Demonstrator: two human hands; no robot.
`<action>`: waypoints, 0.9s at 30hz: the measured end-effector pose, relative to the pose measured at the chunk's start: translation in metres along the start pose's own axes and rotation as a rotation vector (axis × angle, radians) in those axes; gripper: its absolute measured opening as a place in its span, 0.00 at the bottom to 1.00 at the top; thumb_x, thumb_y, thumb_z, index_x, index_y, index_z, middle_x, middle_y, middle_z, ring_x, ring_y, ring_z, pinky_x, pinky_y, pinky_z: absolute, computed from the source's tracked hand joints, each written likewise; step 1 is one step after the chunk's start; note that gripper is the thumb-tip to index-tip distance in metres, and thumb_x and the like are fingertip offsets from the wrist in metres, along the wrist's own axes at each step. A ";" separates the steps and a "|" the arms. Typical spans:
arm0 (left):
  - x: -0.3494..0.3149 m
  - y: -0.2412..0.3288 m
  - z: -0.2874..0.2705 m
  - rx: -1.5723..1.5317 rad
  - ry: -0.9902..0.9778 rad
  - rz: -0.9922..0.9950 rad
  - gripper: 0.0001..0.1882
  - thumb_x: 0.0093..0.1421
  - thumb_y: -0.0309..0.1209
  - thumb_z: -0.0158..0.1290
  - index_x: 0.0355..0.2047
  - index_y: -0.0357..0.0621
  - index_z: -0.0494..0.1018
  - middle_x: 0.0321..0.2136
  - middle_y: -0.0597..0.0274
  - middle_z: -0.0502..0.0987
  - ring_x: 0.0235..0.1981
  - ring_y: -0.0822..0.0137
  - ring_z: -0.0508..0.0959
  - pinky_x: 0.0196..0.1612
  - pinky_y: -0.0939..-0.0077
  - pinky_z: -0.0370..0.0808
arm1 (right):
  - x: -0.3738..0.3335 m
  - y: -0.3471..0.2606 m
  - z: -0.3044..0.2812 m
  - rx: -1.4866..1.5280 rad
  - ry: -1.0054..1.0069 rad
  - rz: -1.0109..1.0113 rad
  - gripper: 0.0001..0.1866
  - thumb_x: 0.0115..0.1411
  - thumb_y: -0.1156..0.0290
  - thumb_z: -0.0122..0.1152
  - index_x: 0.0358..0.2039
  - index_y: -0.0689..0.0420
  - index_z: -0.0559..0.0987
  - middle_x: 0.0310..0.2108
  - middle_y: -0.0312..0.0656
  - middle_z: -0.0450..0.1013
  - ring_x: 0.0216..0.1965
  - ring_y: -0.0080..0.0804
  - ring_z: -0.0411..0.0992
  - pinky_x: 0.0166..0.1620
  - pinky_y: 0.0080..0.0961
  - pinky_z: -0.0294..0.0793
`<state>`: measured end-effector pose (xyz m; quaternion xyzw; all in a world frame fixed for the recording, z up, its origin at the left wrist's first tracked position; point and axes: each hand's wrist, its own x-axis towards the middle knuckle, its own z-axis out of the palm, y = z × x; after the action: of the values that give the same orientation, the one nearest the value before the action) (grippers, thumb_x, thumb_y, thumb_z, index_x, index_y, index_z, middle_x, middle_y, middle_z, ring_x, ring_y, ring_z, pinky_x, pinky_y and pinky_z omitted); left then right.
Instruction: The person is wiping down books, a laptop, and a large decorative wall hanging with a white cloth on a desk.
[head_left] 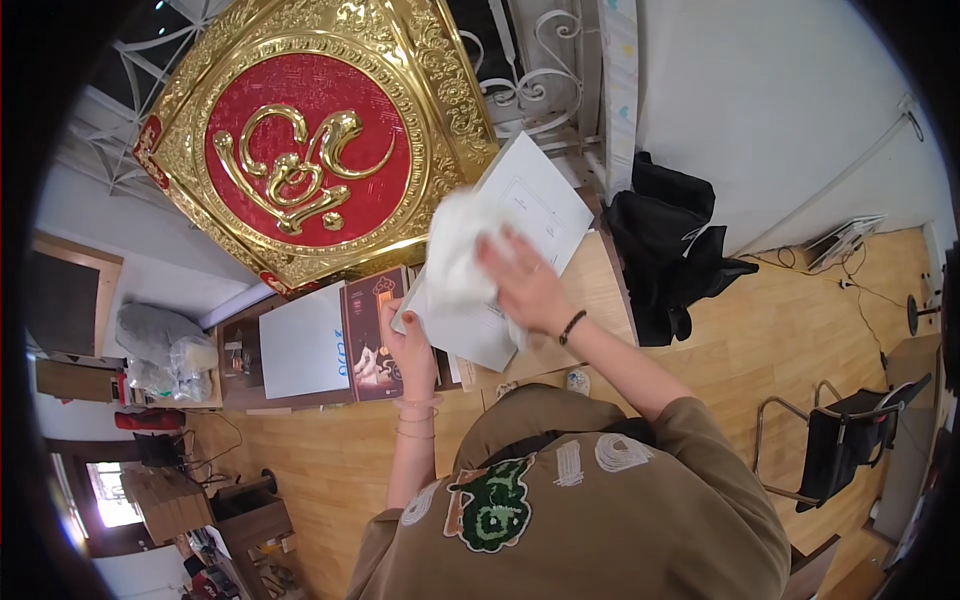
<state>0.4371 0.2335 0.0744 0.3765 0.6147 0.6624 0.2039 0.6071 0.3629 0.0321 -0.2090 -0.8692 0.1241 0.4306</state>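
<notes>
A flat white box or board [550, 205] with faint printed lines is held tilted in front of me, above a wooden surface. At its lower left edge, my left hand [408, 345] grips it, the thumb on top and the other fingers partly hidden. My right hand [525, 285] presses a bunched white cloth [462, 240] against its face. Cloth and fingertips are smeared by motion. Left of my left hand lies a brown printed box [372, 355], and beside it a white flat box [302, 345] with blue marks.
A large gold panel [455, 120] with a red centre leans behind the table [600, 300]. Black bags [660, 235] sit at the table's right end. A black chair [850, 440] stands on the wooden floor at right. Grey and clear plastic bags [170, 350] are at far left.
</notes>
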 end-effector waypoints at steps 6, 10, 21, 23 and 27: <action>0.000 -0.012 -0.004 0.008 -0.014 0.018 0.29 0.62 0.57 0.49 0.36 0.38 0.65 0.30 0.69 0.66 0.33 0.78 0.64 0.39 0.82 0.64 | 0.058 0.010 -0.005 0.039 0.325 0.461 0.33 0.56 0.76 0.48 0.64 0.64 0.59 0.67 0.52 0.53 0.69 0.61 0.42 0.69 0.46 0.41; 0.000 -0.015 -0.007 0.067 -0.046 0.065 0.27 0.64 0.57 0.43 0.37 0.42 0.65 0.33 0.67 0.70 0.35 0.78 0.69 0.41 0.82 0.68 | 0.014 -0.022 -0.004 0.063 -0.137 -0.155 0.35 0.51 0.71 0.56 0.63 0.47 0.64 0.67 0.37 0.55 0.68 0.51 0.49 0.67 0.47 0.53; -0.001 -0.001 0.001 -0.455 0.001 -0.184 0.30 0.67 0.59 0.35 0.43 0.40 0.65 0.39 0.62 0.72 0.43 0.74 0.73 0.49 0.76 0.70 | -0.059 -0.033 -0.034 0.275 -0.543 -0.246 0.37 0.47 0.75 0.59 0.61 0.45 0.66 0.66 0.31 0.58 0.69 0.43 0.50 0.67 0.42 0.56; -0.003 -0.002 -0.002 -0.450 0.019 -0.177 0.30 0.67 0.59 0.35 0.43 0.40 0.65 0.38 0.62 0.72 0.43 0.74 0.72 0.49 0.76 0.69 | -0.039 -0.037 -0.042 0.299 -0.677 -0.196 0.35 0.52 0.77 0.54 0.62 0.45 0.65 0.66 0.35 0.57 0.67 0.45 0.52 0.66 0.42 0.56; 0.000 -0.005 -0.004 -0.382 -0.083 -0.125 0.27 0.67 0.55 0.42 0.41 0.40 0.66 0.38 0.63 0.72 0.43 0.74 0.71 0.49 0.76 0.68 | -0.027 0.000 -0.020 0.108 -0.299 0.170 0.34 0.58 0.75 0.50 0.65 0.60 0.56 0.67 0.57 0.48 0.69 0.57 0.42 0.69 0.46 0.44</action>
<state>0.4326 0.2318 0.0696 0.3190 0.4913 0.7369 0.3373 0.6374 0.3510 0.0256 -0.2378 -0.8948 0.2361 0.2949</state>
